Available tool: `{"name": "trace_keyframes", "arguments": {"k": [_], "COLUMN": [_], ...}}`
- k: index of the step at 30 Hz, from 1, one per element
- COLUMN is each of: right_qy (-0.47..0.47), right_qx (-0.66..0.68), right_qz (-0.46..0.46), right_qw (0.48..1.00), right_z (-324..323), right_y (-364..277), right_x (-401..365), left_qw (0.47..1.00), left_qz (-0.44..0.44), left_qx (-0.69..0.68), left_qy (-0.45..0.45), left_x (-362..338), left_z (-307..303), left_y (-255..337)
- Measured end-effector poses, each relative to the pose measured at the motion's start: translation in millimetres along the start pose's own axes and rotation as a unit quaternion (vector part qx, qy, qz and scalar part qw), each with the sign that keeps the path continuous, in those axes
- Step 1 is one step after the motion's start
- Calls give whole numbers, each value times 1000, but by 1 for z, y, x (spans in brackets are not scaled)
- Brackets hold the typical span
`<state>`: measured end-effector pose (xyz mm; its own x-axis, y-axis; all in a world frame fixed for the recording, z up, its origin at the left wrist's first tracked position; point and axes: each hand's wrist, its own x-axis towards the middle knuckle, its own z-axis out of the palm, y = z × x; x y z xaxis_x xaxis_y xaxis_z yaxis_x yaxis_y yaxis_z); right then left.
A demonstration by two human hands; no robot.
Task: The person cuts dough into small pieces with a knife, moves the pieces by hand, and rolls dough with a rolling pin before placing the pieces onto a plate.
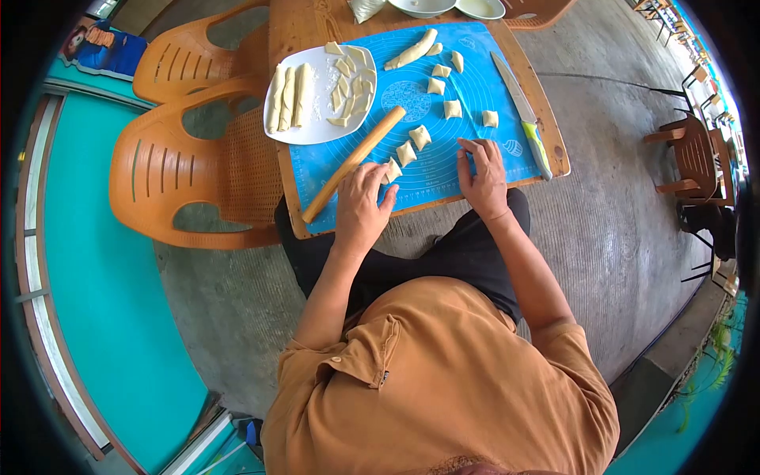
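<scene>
My left hand [364, 207] is at the near edge of the blue baking mat [317, 207], thumb apart from its curved fingers. Right at those fingertips lies a small cut piece of dough [392, 171]. Two similar dough pieces [406, 153] continue the row up the mat, with several more farther back. Beside the left hand, a wooden rolling pin [355, 164] slants across the mat. My right hand [484, 179] hovers over the mat's near edge, fingers loosely spread and holding nothing. One dough piece [491, 119] sits just beyond it.
A white plate [310, 136] holds dough rolls and flat dough pieces. At the back lies a longer dough roll [412, 50]. A knife with a green-white handle [536, 148] rests along the mat's right side. Orange chairs [170, 162] stand left; bowls [426, 8] sit at the far edge.
</scene>
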<state>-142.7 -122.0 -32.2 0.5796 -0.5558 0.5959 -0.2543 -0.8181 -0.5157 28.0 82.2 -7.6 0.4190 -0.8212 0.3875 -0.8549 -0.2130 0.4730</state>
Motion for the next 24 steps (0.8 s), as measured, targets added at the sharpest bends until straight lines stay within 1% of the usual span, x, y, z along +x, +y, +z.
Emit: {"name": "trace_keyframes", "arguments": {"k": [24], "right_qy": [-13], "right_qx": [-30], "right_qz": [9], "right_qw": [999], "right_z": [1], "right_y": [-3], "right_x": [-1], "left_qw": [1000], "left_qz": [0], "left_qx": [26], "left_qy": [9], "left_x": [4], "left_z": [4], "left_y": [-1]}}
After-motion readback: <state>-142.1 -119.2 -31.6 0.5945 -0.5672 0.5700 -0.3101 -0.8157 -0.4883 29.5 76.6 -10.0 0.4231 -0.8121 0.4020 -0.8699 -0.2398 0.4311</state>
